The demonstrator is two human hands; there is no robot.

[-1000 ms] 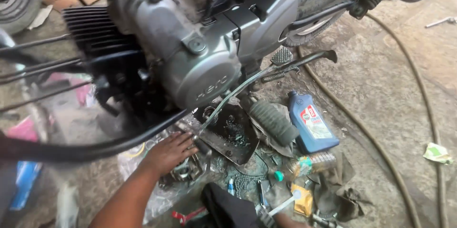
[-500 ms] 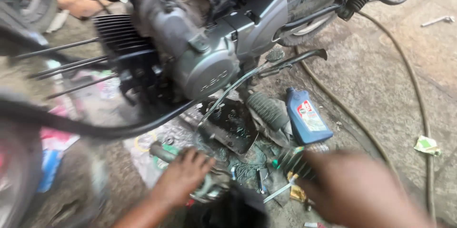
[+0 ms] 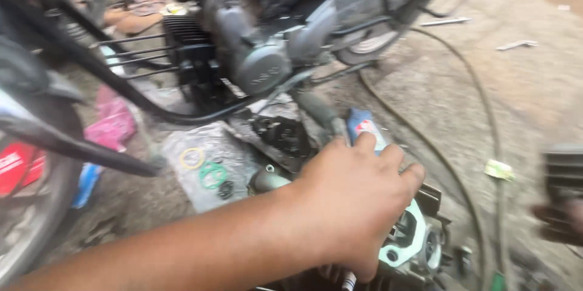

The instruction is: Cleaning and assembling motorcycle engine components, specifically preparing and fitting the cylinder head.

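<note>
Left hand [image 3: 355, 206], fingers curled, palm down, covering a grey engine part [image 3: 413, 245] on the ground below the motorcycle engine [image 3: 261, 60]; forearm extends from lower left. Right hand [image 3: 562, 215] blurred at right edge, grip indeterminable. Blue oil bottle [image 3: 362, 124] just beyond.

A dirty concrete floor [image 3: 534, 90] carries a grey plastic sheet [image 3: 206, 163] with ring gaskets [image 3: 206, 169], a blue oil bottle [image 3: 364, 127], a long hose [image 3: 473, 121], pink wrappers [image 3: 112, 124] and paper scraps [image 3: 499, 169].
</note>
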